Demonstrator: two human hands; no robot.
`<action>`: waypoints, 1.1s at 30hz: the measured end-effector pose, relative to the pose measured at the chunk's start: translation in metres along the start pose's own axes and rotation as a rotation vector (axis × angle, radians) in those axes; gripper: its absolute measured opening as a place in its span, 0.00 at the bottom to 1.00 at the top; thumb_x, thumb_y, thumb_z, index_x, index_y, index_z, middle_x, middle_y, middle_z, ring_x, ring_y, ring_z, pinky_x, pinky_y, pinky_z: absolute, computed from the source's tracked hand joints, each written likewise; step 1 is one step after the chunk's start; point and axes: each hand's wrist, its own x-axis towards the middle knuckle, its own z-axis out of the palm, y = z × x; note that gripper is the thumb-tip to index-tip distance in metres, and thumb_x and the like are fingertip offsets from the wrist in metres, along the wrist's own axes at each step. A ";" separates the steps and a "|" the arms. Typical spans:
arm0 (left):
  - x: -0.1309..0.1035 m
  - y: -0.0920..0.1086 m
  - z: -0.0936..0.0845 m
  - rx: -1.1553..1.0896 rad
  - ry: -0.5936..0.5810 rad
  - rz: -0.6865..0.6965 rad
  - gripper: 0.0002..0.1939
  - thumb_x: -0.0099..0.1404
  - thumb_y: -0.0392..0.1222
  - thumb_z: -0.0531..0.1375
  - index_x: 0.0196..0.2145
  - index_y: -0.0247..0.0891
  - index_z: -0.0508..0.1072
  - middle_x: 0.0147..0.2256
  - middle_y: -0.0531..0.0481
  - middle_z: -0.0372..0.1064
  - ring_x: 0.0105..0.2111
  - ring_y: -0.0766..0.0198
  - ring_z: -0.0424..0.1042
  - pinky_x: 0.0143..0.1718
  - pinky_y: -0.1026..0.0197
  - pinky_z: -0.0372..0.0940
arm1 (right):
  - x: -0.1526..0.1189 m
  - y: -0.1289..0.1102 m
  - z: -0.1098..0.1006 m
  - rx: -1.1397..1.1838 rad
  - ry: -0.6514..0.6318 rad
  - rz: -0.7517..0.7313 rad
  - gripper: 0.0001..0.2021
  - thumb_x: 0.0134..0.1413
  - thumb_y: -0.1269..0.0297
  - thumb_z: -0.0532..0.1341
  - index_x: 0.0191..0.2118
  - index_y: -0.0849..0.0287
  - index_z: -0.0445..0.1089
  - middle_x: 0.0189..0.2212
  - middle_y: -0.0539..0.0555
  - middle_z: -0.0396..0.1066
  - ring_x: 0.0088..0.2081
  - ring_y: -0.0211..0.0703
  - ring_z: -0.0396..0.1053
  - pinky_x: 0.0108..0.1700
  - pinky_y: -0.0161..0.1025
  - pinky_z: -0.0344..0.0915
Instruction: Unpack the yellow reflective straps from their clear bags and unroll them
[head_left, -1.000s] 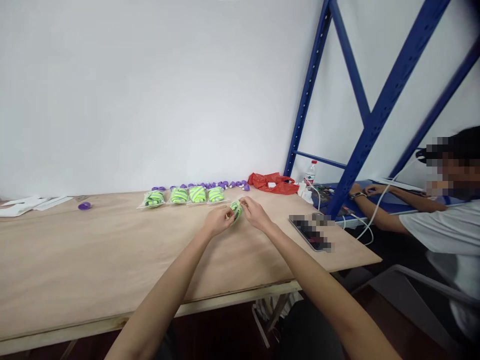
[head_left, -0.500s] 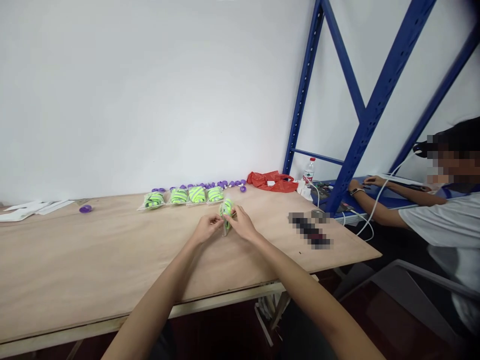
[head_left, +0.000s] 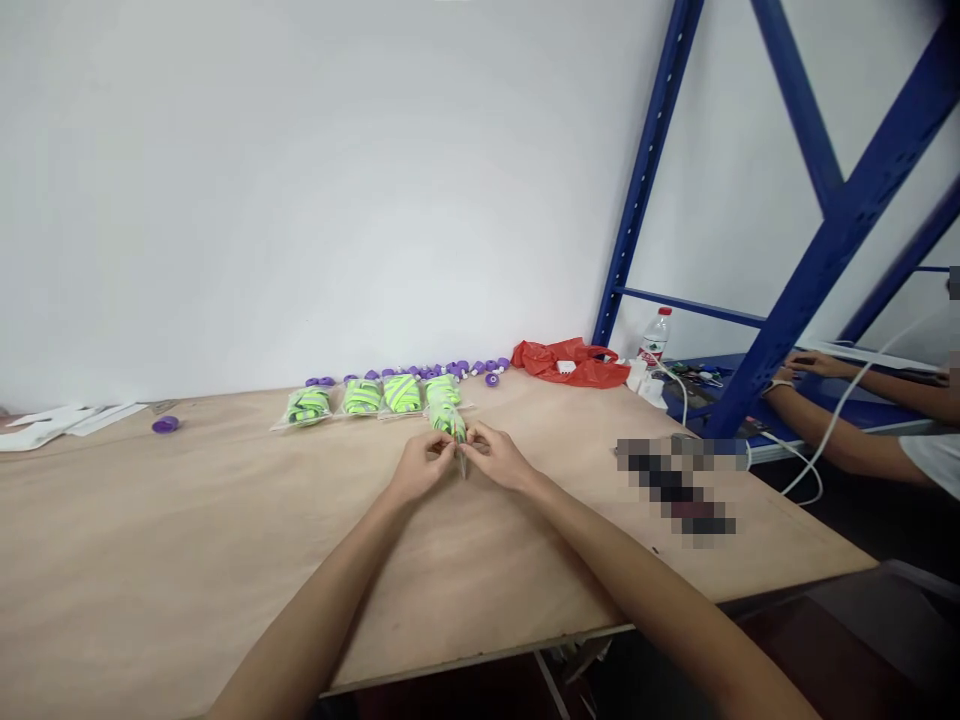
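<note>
Both hands meet at a clear plastic bag (head_left: 448, 422) with a yellow-green and grey striped bundle inside, near the middle of the wooden table. My left hand (head_left: 424, 464) pinches the bag's near edge from the left. From the right, my right hand (head_left: 496, 455) grips the same edge with thumb and fingers. The bundle lies beyond the fingertips, which partly cover it. Just behind and to the left, similar bagged bundles stand in a row, among them one at the left end (head_left: 307, 404) and one nearer the middle (head_left: 402, 394).
Several purple round pieces (head_left: 461, 368) line the wall; another (head_left: 166, 425) lies far left by white sheets (head_left: 67, 422). A red plastic bag (head_left: 574, 362), bottle (head_left: 655, 337) and blurred dark item stand right. Beyond the blue rack (head_left: 795, 270), another person's arms rest on a blue surface.
The view has turned right. The held bag has tilted from upright so its bundle points away, and both hands have come closer together at its near edge.
</note>
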 end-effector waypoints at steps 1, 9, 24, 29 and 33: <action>-0.001 -0.001 0.001 0.015 0.009 -0.001 0.10 0.67 0.42 0.56 0.33 0.37 0.75 0.32 0.48 0.76 0.33 0.60 0.72 0.36 0.62 0.65 | -0.001 0.000 0.001 -0.003 -0.002 -0.001 0.07 0.60 0.60 0.57 0.32 0.55 0.63 0.29 0.47 0.67 0.30 0.39 0.65 0.34 0.34 0.60; -0.005 0.002 0.008 0.088 0.048 0.014 0.05 0.60 0.36 0.57 0.27 0.39 0.69 0.27 0.52 0.70 0.29 0.62 0.67 0.35 0.62 0.60 | -0.003 0.005 0.009 0.022 0.067 0.043 0.05 0.54 0.67 0.57 0.27 0.54 0.63 0.27 0.48 0.67 0.28 0.39 0.62 0.36 0.35 0.60; -0.006 -0.013 0.002 -0.260 0.288 -0.174 0.20 0.64 0.46 0.63 0.52 0.42 0.69 0.55 0.41 0.67 0.56 0.50 0.66 0.57 0.51 0.60 | 0.003 0.044 -0.015 0.559 0.512 0.355 0.12 0.49 0.58 0.57 0.23 0.52 0.53 0.18 0.45 0.59 0.22 0.39 0.61 0.24 0.35 0.60; -0.001 -0.036 0.002 -0.554 0.311 -0.360 0.30 0.63 0.54 0.65 0.58 0.41 0.65 0.58 0.36 0.66 0.58 0.49 0.68 0.54 0.51 0.65 | 0.005 0.045 -0.017 0.748 0.462 0.425 0.11 0.47 0.55 0.61 0.25 0.52 0.59 0.23 0.49 0.70 0.27 0.44 0.70 0.28 0.39 0.69; -0.001 -0.043 -0.001 -0.737 0.196 -0.462 0.28 0.57 0.57 0.70 0.46 0.33 0.75 0.42 0.36 0.77 0.39 0.53 0.78 0.38 0.56 0.72 | 0.004 0.047 -0.017 0.848 0.385 0.471 0.10 0.49 0.52 0.61 0.31 0.52 0.67 0.32 0.53 0.78 0.35 0.50 0.76 0.37 0.46 0.74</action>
